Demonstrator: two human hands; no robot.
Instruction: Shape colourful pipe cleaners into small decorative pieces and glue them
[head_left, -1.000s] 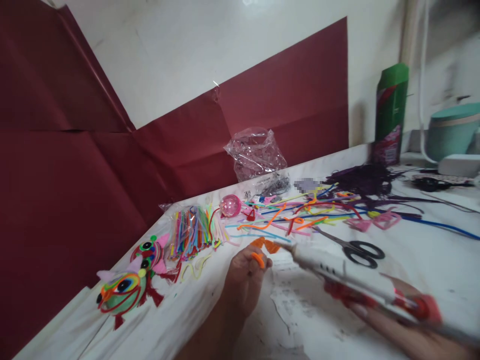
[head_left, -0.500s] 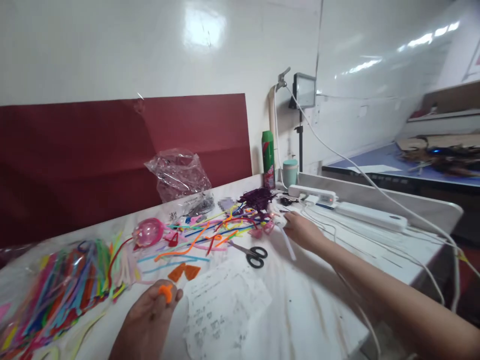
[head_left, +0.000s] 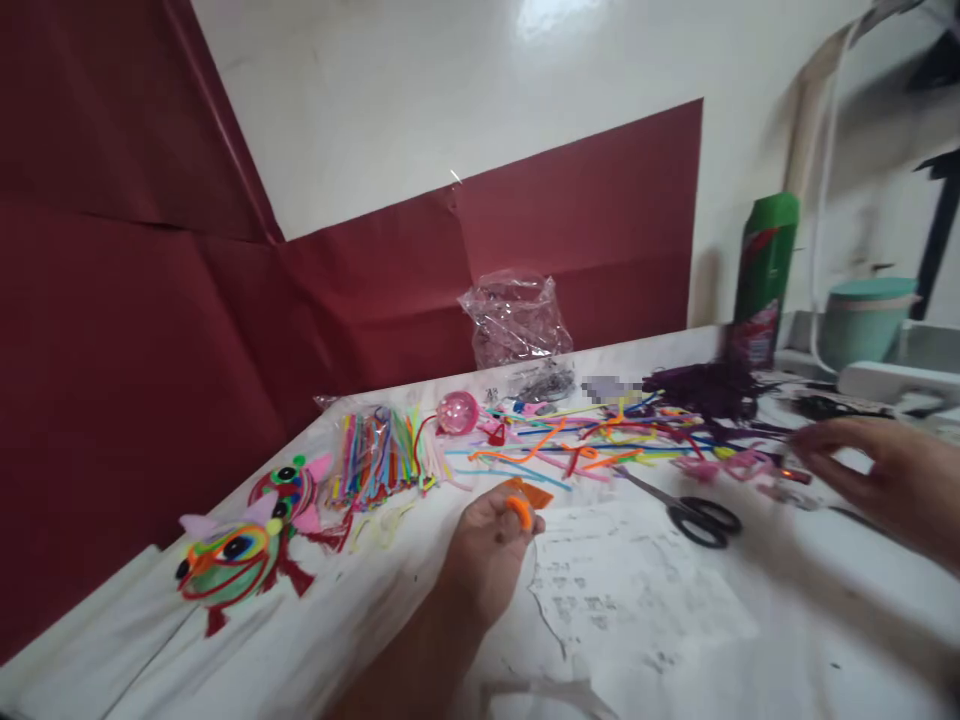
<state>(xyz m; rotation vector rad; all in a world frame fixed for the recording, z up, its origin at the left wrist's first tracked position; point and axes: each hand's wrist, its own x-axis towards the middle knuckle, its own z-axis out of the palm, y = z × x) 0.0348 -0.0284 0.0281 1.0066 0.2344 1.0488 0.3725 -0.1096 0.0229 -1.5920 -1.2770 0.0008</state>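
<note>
Left grip [head_left: 487, 550]: nearly closed, thumb and fingers pinching a small orange curl [head_left: 519, 512] over the counter [head_left: 315, 650].
Orange curl: at the tip of the left grip, near the middle. Part of it is tucked in the fingers, so its whole shape is hard to see.
Orange flap [head_left: 537, 492]: just past the left grip, which covers some of it.
Right grip [head_left: 889, 485]: fingers bent, far over on the right. It is blurry, so I can't tell if it is spread or holding something. The arm is cut off by the edge.
Red light [head_left: 796, 475]: a small glow beside the right fingertips. The thing around it is too smeary to name.
Scissors [head_left: 705, 522]: lying on the counter between the two grips.
Paper [head_left: 637, 590]: flat, to the right of the left grip. Its marks are too fuzzy to read.
Toys [head_left: 232, 565]: two with big eyes, on the left. The front one hides part of the back one.
Gray squares [head_left: 611, 388]: they cover something behind the loose fuzzy sticks [head_left: 559, 440].
</note>
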